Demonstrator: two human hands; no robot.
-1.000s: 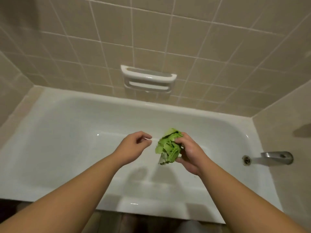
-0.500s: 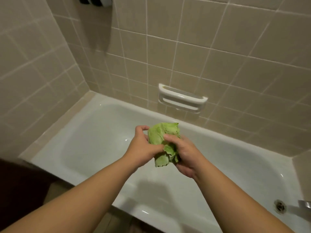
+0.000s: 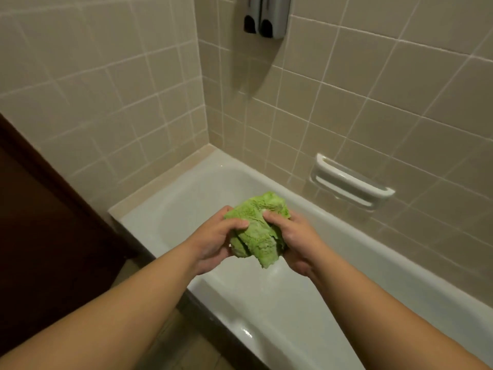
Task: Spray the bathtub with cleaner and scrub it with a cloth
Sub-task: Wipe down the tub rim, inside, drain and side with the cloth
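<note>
Green cloth (image 3: 257, 231) in the middle of the frame: fluffy, soft, all bunched up into a lumpy ball, with one floppy end hanging down. Held up in the air over the bathtub (image 3: 280, 297), not touching it.

Left hand (image 3: 216, 244) on the left side of the cloth, fingers curled round it, thumb pressed on top. Right hand (image 3: 296, 241) on the right side, fingers curled round it too, thumb dug into the fluff. Both hands tight on the same cloth, close together, bare arms reaching in from the bottom corners of the frame.

Bathtub white, smooth and shiny, long with round corners, running from the middle of the frame down to the lower right. Small bright spots of light on its front rim.

Tan square wall tiles (image 3: 120, 76) with pale lines between them, across the top and both sides. White soap holder (image 3: 352, 182) at the right of the frame, stuck on the wall just above the tub rim, smooth, with round edges and a bar. Grey dispenser (image 3: 266, 16) at the top middle, boxy, with two dark parts at the bottom. Dark brown flat panel (image 3: 40, 222) at the left, too dim to tell more.
</note>
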